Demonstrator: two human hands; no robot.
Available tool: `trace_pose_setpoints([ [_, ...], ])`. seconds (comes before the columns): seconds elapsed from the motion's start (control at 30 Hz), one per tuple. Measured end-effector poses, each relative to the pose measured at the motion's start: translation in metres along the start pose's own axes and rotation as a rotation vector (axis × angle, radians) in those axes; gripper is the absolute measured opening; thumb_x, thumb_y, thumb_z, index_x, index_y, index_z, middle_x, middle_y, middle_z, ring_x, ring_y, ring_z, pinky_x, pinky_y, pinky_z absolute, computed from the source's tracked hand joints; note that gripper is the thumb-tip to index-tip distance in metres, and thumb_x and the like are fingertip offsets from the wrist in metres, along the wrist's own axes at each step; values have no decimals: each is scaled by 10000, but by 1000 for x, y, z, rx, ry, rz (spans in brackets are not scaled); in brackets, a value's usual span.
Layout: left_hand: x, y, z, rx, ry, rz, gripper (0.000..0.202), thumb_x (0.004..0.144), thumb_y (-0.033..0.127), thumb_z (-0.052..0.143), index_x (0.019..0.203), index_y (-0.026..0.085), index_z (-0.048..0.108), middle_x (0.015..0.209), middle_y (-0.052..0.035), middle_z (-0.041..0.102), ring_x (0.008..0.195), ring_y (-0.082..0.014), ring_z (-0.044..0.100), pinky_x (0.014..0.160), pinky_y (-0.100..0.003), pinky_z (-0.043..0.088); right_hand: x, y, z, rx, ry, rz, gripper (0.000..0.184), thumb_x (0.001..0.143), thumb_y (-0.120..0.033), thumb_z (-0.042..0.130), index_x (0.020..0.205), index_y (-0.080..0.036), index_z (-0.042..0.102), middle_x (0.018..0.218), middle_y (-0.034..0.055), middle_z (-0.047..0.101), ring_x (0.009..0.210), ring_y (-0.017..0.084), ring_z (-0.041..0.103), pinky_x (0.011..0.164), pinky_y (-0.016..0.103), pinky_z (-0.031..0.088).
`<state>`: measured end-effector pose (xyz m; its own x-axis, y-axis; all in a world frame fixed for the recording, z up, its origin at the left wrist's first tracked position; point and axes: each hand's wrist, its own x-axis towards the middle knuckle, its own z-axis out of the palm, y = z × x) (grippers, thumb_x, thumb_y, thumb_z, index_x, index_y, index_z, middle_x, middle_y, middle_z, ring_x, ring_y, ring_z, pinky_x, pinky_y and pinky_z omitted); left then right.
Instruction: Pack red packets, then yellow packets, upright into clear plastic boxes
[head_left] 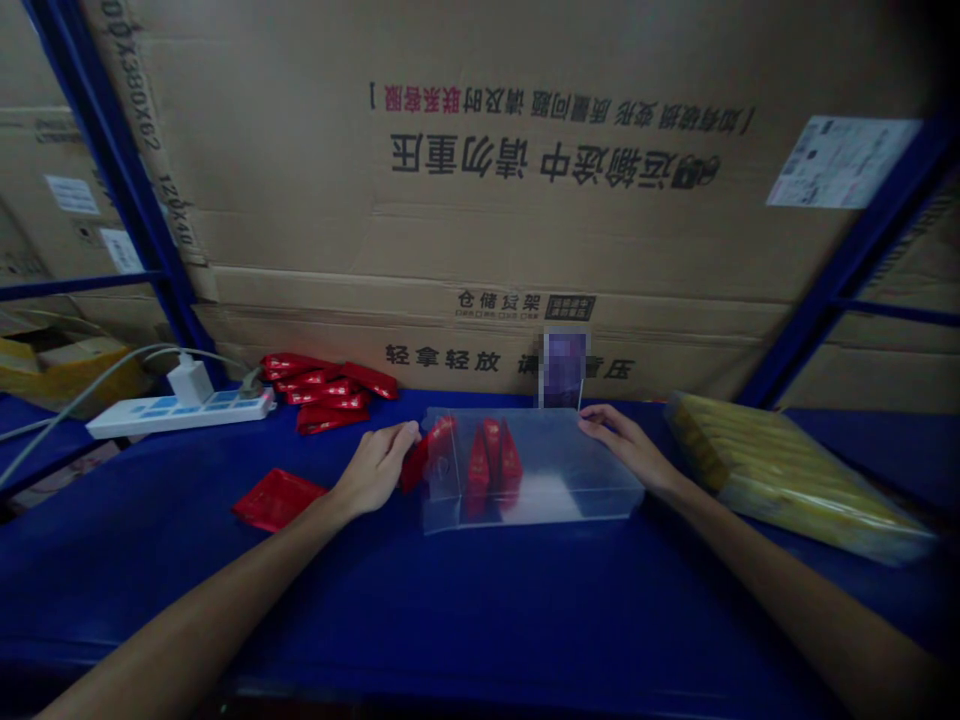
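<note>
A clear plastic box (570,490) sits on the blue tabletop in front of me. Inside it, red foil packets (493,460) stand upright side by side, and more red shows through its left end. My left hand (379,465) is at that end, fingers closed on a red packet (412,468) that is partly hidden by the hand. With fingers pinched on the far right corner of the box, my right hand (619,440) holds its rim. Left of my left forearm, a single red packet (277,498) lies flat.
A pile of red packets (326,385) lies at the back left beside a white power strip (187,408) with cables. On the right rests a plastic-wrapped yellow pack (795,475). A large cardboard box (480,230) and blue shelf posts (135,170) stand behind. A blurred upright item (564,368) leans there.
</note>
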<state>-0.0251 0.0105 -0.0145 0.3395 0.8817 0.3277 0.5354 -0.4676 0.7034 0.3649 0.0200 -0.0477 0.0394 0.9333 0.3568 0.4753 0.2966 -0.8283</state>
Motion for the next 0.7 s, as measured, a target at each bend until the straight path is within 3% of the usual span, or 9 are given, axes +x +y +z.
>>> trace_pose_setpoints([
  [0.13, 2, -5, 10, -392, -104, -129, 541, 925, 604, 298, 822, 145, 566, 724, -44, 609, 646, -168, 589, 547, -252, 439, 0, 0, 1, 14, 0, 1, 324, 790, -527, 602, 975, -261, 609, 835, 7, 602, 750, 198, 593, 649, 321, 486],
  [0.27, 6, -5, 8, -692, -133, -253, 440, 856, 626, 435, 804, 190, 408, 714, -9, 580, 606, -149, 583, 524, -234, 452, 0, 1, 1, 31, 0, 3, 311, 793, -517, 609, 975, -265, 613, 833, 1, 592, 750, 195, 586, 662, 322, 474],
  [0.37, 5, 0, 6, -842, -230, -326, 423, 848, 624, 441, 850, 210, 356, 689, 17, 554, 571, -153, 581, 521, -257, 476, 0, 3, 0, 41, -9, 1, 301, 799, -509, 608, 982, -270, 610, 832, -4, 584, 748, 191, 587, 669, 321, 476],
  [0.5, 4, 2, 9, -846, -285, -301, 412, 854, 617, 433, 880, 218, 338, 713, 4, 563, 637, -177, 614, 527, -247, 474, 0, 4, 0, 24, -8, 6, 309, 796, -524, 613, 976, -273, 612, 825, -5, 587, 748, 193, 591, 660, 321, 486],
  [0.7, 5, -3, 14, -731, -107, -183, 331, 854, 522, 492, 864, 211, 379, 773, 20, 502, 655, -136, 558, 521, -214, 447, -2, 1, 1, 22, 6, 18, 327, 796, -526, 612, 1002, -272, 613, 865, 11, 614, 762, 198, 606, 630, 316, 504],
])
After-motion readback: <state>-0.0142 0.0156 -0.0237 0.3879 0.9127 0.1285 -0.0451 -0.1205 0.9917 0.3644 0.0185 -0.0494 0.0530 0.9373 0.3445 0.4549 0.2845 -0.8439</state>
